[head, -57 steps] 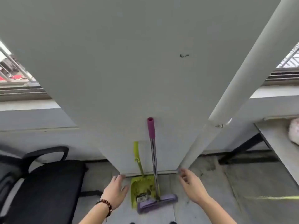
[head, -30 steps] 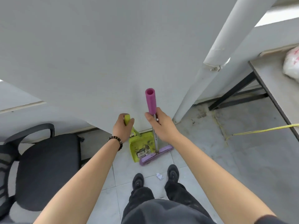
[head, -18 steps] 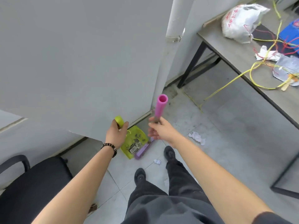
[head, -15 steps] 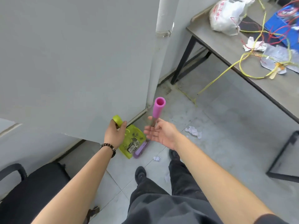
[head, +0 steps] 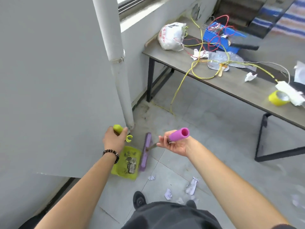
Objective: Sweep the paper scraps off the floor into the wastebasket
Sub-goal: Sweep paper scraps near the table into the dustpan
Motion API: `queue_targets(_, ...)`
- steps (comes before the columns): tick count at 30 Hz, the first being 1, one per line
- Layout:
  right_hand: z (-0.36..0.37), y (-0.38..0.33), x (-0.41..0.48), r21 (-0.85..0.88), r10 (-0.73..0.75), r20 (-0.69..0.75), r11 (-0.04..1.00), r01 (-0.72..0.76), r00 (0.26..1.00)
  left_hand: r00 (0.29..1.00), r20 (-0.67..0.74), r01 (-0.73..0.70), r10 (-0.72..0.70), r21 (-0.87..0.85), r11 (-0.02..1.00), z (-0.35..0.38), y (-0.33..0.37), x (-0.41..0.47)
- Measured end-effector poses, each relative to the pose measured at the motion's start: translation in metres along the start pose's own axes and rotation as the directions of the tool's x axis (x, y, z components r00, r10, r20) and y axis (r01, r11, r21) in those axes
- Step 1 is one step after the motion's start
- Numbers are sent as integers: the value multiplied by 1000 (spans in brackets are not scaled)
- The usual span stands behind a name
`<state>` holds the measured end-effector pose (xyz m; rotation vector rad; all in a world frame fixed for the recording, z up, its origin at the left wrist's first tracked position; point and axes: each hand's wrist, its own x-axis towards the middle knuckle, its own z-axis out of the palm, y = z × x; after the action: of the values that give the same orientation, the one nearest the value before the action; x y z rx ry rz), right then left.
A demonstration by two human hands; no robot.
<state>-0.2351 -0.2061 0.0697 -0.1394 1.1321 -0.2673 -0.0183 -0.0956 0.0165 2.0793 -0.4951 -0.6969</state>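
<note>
Step in hand: carrying broom and dustpan from the wall corner to the scraps; sweeping not yet begun, by my judgement.
Landmark: the white pipe [head: 115, 63] running down the grey wall to the floor.
Left hand [head: 113, 139]: clenched round the yellow-green dustpan handle [head: 118, 128], just left of the pipe's foot.
Dustpan [head: 126, 162]: hangs below that hand, near the pipe's foot on the viewer's side; old debris and a label show in its tray.
Right hand [head: 176, 144]: grasping the broom by the pink grip [head: 179, 135], palm turned up, fingers loosely curled; to the right of the pipe's foot.
Broom head [head: 146, 152]: purple, just beside the dustpan's right edge, below the pipe's foot.
Paper scraps [head: 191, 185]: several crumpled bits on the tiles, well away from the pipe toward the viewer, close to the shoes.
Wastebasket: not in view.
Doing it well: roll the right palm over for a firmer hold; set the dustpan lip flat on the tile beside the scraps; use short strokes toward it, since light paper likely scatters.
Risk: yellow wire [head: 178, 90] trailing from the table [head: 214, 86] to the floor right of the pipe could snag the bristles.
</note>
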Motion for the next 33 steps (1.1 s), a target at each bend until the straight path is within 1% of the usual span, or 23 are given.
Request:
queue_targets(2,-24,-9,-12,-136,-20,1,990,19,1000,1000,13,-5,5,-28,1000,15,14,-9)
queue_targets(4,-51,-17,-21,-279,-72,-20,958,64,997,1000,5,-2,3,-46,999,29,24,-22)
queue_targets(6,-77,-22,-31,-448,-108,-59,891,70,992,1000,-12,19,-20,-68,997,44,29,-38)
queue_targets(8,-106,-26,-36,-544,-163,-78,834,95,984,998,-26,62,-64,-88,994,59,30,-55)
queue_targets(10,-138,-31,-37,-573,-222,-87,809,133,971,994,-33,103,-106,-62,993,77,26,-74)
queue_targets(12,-174,-35,-28,-601,-261,-116,787,141,958,990,-28,141,-142,-29,990,96,20,-95)
queue_targets(15,-232,-37,-4,-614,-265,-201,784,90,943,980,-30,195,-196,-15,981,132,13,-128)
queue_targets(18,-290,-34,20,-603,-214,-328,797,-30,920,962,-5,274,-274,2,962,168,1,-155)
queue_targets(20,-323,-30,29,-589,-148,-395,798,-127,907,946,-5,324,-324,12,946,184,-7,-168)
queue_targets(22,-348,-24,30,-572,-75,-425,795,-203,902,934,-38,357,-356,32,934,191,-9,-176)
queue_targets(24,-364,-17,29,-538,-19,-435,807,-243,900,931,-58,364,-361,60,929,191,-12,-177)
queue_targets(25,-369,-13,28,-522,-11,-444,816,-248,896,940,-50,340,-336,118,933,191,-15,-175)
queue_targets(26,-371,-9,27,-521,-18,-452,817,-248,892,957,-27,286,-289,249,925,190,-16,-173)
queue_targets(27,-372,-5,26,-539,-35,-462,805,-248,886,973,22,200,-231,422,884,189,-19,-171)
queue_targets(28,-372,0,27,-568,-64,-472,784,-249,879,980,86,99,-182,582,807,187,-18,-171)
queue_targets(29,-371,5,27,-610,-102,-481,752,-249,871,977,151,3,-150,696,718,186,-17,-171)
queue_targets(31,-365,16,25,-700,-182,-479,670,-249,859,961,259,-165,-102,825,540,185,-14,-172)
queue_targets(33,-356,28,16,-757,-216,-465,599,-260,859,937,339,-285,-91,886,366,185,-14,-172)
